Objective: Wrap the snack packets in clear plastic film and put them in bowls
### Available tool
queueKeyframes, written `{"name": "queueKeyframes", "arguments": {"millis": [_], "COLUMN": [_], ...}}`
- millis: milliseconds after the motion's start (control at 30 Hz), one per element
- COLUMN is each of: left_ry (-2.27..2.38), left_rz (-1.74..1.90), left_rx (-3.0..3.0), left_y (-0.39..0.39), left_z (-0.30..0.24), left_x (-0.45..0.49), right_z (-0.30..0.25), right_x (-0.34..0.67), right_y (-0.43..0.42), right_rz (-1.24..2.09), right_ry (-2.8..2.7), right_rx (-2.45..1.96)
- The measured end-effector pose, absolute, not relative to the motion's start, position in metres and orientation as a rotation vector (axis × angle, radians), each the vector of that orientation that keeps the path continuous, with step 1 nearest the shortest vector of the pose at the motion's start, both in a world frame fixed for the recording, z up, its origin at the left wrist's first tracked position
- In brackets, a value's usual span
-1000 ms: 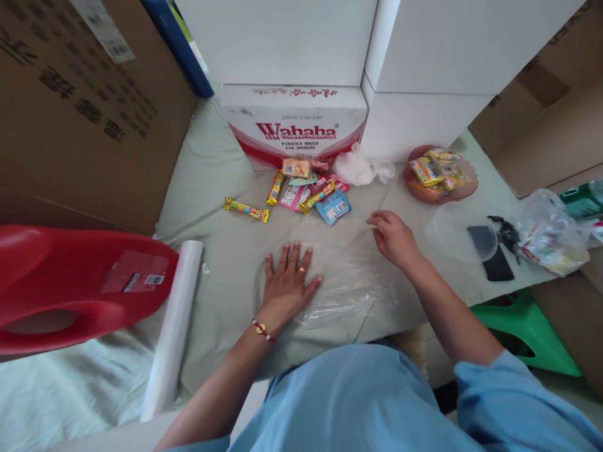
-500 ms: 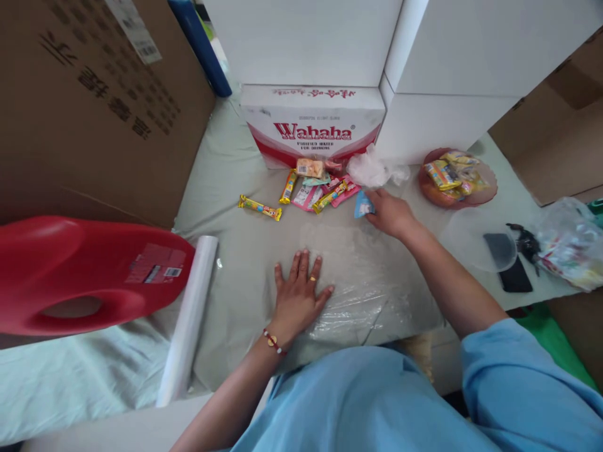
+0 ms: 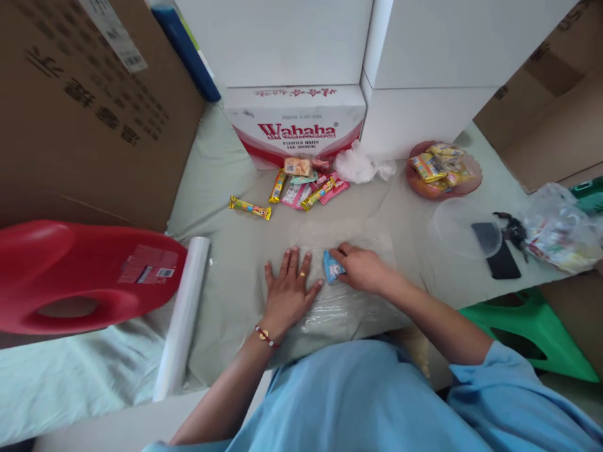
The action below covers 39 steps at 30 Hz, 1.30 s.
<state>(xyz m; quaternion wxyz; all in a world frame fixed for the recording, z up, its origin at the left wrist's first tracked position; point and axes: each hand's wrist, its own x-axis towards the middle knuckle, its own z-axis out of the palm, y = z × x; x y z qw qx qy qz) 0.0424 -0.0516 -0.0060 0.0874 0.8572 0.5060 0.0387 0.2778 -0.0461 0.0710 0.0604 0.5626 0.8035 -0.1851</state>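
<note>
My left hand (image 3: 288,295) lies flat with its fingers spread, pressing on a sheet of clear plastic wrap (image 3: 330,314) on the table. Just right of it, my right hand (image 3: 362,269) grips a small blue snack packet (image 3: 332,267) by its right side, over the wrap. Whether the packet touches the wrap I cannot tell. Farther back lies a group of wrapped snacks, among them a pink packet (image 3: 296,196) and a yellow snack stick (image 3: 318,193). Another yellow stick (image 3: 250,207) lies apart on the left.
A roll of plastic wrap (image 3: 183,317) and a red jug (image 3: 89,276) are on the left. Behind the snacks stand a Wahaha carton (image 3: 301,125) and a crumpled clear bag (image 3: 355,164). To the right are a snack bowl (image 3: 414,179), a clear lid (image 3: 452,235) and a black phone (image 3: 505,267).
My right hand has brought the blue snack packet from beside the snack group toward me, over the plastic wrap. My left hand stays flat on the wrap. The camera view has shifted slightly.
</note>
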Motion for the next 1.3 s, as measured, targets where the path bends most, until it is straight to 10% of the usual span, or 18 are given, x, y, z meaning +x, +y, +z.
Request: {"name": "queueKeyframes", "arguments": {"millis": [367, 667, 1067, 1300], "left_ry": [1.556, 0.640, 1.041, 1.650], "left_rz": [0.395, 0.342, 0.427, 0.365], "left_rx": [2.550, 2.508, 2.029, 1.956], "left_y": [-0.057, -0.083, -0.034, -0.012], "left_z": [-0.008, 0.000, 0.017, 0.014], "left_x": [0.033, -0.026, -0.007, 0.027], "right_z": [0.052, 0.032, 0.046, 0.024], "right_x": [0.285, 0.357, 0.371, 0.379], "right_y": [-0.069, -0.174, -0.116, -0.037], "right_rz": [-0.713, -1.201, -1.393, -0.951], "right_ry": [2.548, 2.829, 2.698, 2.552], "right_rx": [1.892, 1.803, 2.133, 2.290]}}
